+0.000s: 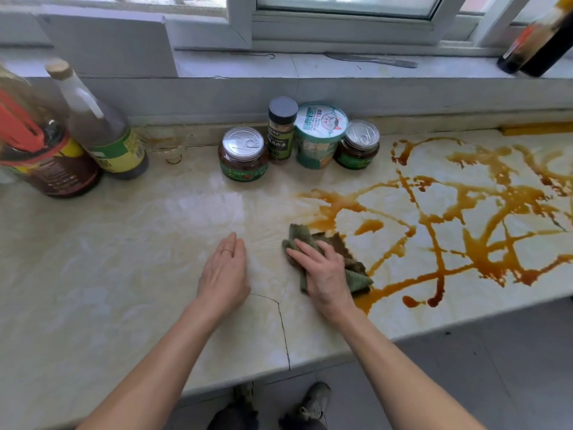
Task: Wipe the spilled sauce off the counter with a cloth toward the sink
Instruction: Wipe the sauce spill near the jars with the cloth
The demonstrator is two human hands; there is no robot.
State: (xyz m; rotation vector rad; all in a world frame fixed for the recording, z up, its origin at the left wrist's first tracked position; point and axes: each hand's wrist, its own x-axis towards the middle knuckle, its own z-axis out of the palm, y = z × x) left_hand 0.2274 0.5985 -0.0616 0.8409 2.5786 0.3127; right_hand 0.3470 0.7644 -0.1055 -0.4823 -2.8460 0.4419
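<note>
**Right hand pressing a green cloth at the edge of the spill**

The right hand [322, 271] is lying flat on a crumpled green waffle-weave cloth [356, 274], its fingers [302, 248] stretched out, slightly spread and pressing down rather than pinching. The cloth is sitting on the pale marbled stone counter [108, 274], with its right edge touching the nearest orange-brown streaks of spilled sauce [465, 212], which are running in lines and puddles across the whole right part of the counter as far as its front edge.

The left hand [224, 274] is resting just left of the cloth, apart from it, holding nothing, its fingers close together and gently curved; a thin ring is showing on one finger.

Along the back wall are standing two brown-filled jars with pull-tab lids [243, 155], a slim dark-capped spice bottle [281, 130] and a teal paper tub [319, 135]. Far left, two large sauce bottles [102, 125] are standing side by side. No sink is showing in the view.
</note>
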